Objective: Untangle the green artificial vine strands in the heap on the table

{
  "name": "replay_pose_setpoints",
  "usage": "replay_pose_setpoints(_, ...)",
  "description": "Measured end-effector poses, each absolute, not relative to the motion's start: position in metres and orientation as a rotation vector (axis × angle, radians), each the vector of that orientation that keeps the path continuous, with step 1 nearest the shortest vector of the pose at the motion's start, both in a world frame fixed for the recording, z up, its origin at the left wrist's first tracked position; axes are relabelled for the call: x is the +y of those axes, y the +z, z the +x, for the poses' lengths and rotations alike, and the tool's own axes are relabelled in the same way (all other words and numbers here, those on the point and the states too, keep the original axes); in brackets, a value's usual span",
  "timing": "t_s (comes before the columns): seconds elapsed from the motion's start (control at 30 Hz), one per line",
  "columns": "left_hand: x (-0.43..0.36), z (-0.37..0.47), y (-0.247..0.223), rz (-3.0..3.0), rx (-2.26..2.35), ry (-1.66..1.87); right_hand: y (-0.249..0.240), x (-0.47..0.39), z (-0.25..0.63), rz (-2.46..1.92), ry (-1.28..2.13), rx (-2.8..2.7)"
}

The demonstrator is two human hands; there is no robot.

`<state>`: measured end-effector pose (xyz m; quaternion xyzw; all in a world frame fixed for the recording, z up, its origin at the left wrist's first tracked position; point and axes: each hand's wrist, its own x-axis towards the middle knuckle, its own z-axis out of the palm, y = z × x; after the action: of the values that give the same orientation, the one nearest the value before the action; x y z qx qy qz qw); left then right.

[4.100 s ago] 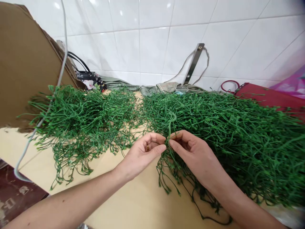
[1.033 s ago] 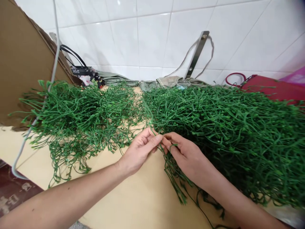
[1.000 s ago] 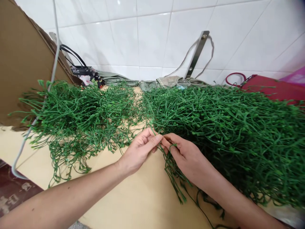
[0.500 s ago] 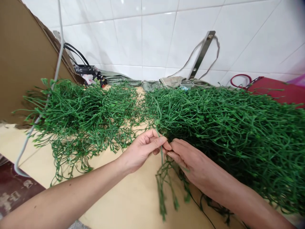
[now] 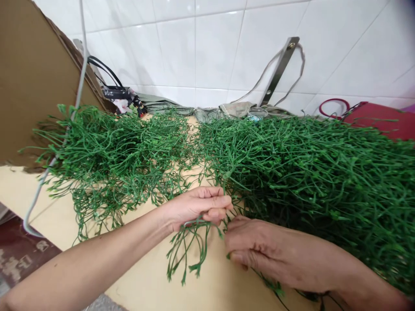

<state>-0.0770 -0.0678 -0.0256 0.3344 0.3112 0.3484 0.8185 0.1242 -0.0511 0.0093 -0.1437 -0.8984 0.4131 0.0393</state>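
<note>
Here, my left hand (image 5: pixel 205 205) pinches green stems (image 5: pixel 205 247) whose loose ends (image 5: pixel 196 268) could snag the three-o'clock pile (image 5: pixel 308 172), my right hand (image 5: pixel 262 248) curled, hold unclear.

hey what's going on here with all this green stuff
A person is handling green plant-like stems over a pale tabletop. The left-hand grip pinches a small bunch of stems, which hangs below the fingers. The right-hand grip is just beside it, curled, with a green tip showing near the thumb; what it holds is mostly hidden. Beyond the hands lie a left heap and a larger right heap.
</note>
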Motion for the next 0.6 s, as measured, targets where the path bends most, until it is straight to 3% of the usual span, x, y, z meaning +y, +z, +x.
replay_pose_setpoints(0.1, -0.065, -0.075, -0.026, 0.689, 0.701, 0.950, 0.012, -0.049, 0.129, -0.661, 1.251, -2.711)
replay_pose_setpoints(0.37, -0.066, -0.068, -0.031, 0.824, 0.726, 1.259, 0.007, -0.048, 0.132, -1.039, 0.646, -2.419)
replay_pose_setpoints(0.6, -0.071, -0.066, -0.026, 1.003, 0.733, 1.294, 0.004, -0.063, 0.107, -1.023, 0.868, -2.394)
